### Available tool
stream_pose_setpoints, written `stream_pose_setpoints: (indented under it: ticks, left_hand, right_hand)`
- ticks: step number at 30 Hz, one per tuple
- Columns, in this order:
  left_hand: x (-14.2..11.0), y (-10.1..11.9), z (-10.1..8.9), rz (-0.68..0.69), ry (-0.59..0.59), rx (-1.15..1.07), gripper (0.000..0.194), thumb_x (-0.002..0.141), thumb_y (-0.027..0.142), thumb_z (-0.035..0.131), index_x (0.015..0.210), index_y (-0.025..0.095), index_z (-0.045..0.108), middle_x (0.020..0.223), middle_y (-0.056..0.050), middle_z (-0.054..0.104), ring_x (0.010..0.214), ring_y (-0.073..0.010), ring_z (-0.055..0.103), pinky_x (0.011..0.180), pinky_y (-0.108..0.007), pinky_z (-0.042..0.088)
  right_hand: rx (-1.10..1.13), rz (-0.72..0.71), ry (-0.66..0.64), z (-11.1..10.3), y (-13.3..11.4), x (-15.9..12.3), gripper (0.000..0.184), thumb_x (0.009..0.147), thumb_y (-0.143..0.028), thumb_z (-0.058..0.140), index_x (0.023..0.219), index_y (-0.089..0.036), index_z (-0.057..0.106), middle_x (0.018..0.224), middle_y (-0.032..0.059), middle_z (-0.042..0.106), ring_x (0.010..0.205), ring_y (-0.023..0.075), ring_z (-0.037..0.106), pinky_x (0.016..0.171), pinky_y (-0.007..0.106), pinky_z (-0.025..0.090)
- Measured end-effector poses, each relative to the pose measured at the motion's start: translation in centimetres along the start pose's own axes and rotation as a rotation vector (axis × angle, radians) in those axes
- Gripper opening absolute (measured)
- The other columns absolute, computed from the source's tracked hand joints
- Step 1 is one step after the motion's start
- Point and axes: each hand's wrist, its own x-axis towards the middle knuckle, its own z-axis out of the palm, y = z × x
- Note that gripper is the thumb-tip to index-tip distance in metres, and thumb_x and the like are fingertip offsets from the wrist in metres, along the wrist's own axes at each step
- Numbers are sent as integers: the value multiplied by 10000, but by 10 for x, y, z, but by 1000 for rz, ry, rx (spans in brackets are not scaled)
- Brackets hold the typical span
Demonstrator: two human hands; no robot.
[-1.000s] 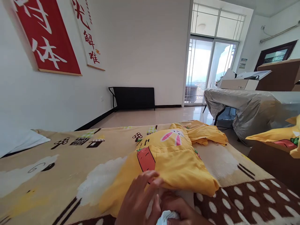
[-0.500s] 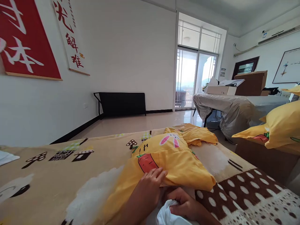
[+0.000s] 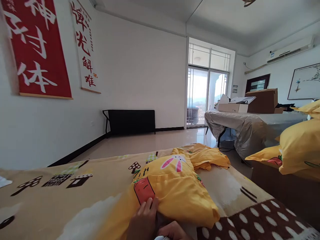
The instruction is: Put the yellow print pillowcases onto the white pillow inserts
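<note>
A yellow pillowcase (image 3: 180,193) printed with a rabbit, "Hi" and a carrot lies on the patterned blanket (image 3: 95,186), its near side lifted into a dark opening. My left hand (image 3: 145,216) is closed on the near edge by the carrot, fingertips on top; its thumb is hidden. Just right of it, my right hand (image 3: 173,230) is at the opening, partly cut off by the frame's bottom. It is closed on white cloth (image 3: 162,237), of which only a sliver shows. Behind the case lies a crumpled yellow cloth (image 3: 210,156).
Stuffed yellow pillows (image 3: 300,146) sit on a brown box (image 3: 270,183) at the right. Farther back, a plastic-covered table (image 3: 240,120) bears cardboard boxes (image 3: 262,100). A folded black table (image 3: 132,121) leans by the far wall. Something white (image 3: 5,181) lies at the left edge.
The view has tilted up, so everything sits lower. Both hands appear lower and farther left, still at the pillowcase's near edge. Less of the white cloth and the right hand shows.
</note>
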Motion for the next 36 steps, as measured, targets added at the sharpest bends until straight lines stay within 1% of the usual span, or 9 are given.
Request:
stream_pose_setpoints:
  ticks: [4,6,10,14,22,27,31,34,36]
  left_hand:
    - [4,2,-40,39,-210,-136,397,789,84,435,1146,182,579,1147,-109,627,1012,-199,622,832,-297,492]
    - [5,3,-48,5,-186,-135,339,806,110,430,1095,190,588,1109,-96,625,971,-193,623,812,-298,485]
    - [5,5,-32,-32,12,-56,296,836,99,419,1030,173,630,1019,-89,649,966,-212,607,848,-339,473]
    - [3,10,-10,-1,125,91,407,828,19,388,1099,166,654,1071,-115,662,980,-243,612,822,-376,500]
    - [-6,1,-13,14,-65,104,499,809,-1,383,1236,175,571,1171,-107,615,1036,-231,587,859,-357,489]
    - [-9,-4,-6,96,261,136,250,886,149,408,970,190,640,892,-55,656,837,-202,615,717,-294,481]
    - [-8,3,-13,248,498,106,221,912,187,418,877,203,636,785,-23,634,727,-161,591,629,-250,443]
    - [-11,8,-30,315,631,23,160,907,201,481,882,206,640,777,-11,631,691,-135,563,635,-231,432]
    - [-15,13,-43,366,704,-43,115,882,156,532,872,200,637,746,-3,619,658,-115,541,627,-213,425]
  right_hand:
    - [55,-87,1,1,-9,-2,617,586,-721,668,553,-166,400,496,-81,279,499,31,238,474,217,161]
    - [81,-83,-15,2,-14,-5,616,595,-714,669,553,-169,386,492,-83,275,493,28,238,469,213,162]
    - [102,-42,-14,5,-15,-8,585,606,-677,696,567,-163,419,495,-86,272,477,25,213,444,210,133]
    - [116,-50,9,8,-13,-11,577,595,-675,703,575,-161,442,502,-87,274,489,30,218,443,205,144]
    - [93,79,120,13,-16,-24,487,634,-607,714,680,-156,536,612,-54,402,624,74,329,535,204,242]
    - [95,-34,54,10,-14,-20,519,676,-629,672,615,-150,481,566,-67,330,564,54,259,487,209,184]
    - [93,-133,79,9,-21,-19,521,715,-612,647,581,-155,436,573,-63,329,560,54,266,483,210,190]
    - [85,-198,91,10,-32,-20,493,737,-613,622,631,-138,541,619,-44,430,601,72,357,543,203,298]
    - [84,-226,107,11,-36,-22,479,746,-617,613,754,-140,646,718,-14,560,708,118,486,687,239,411]
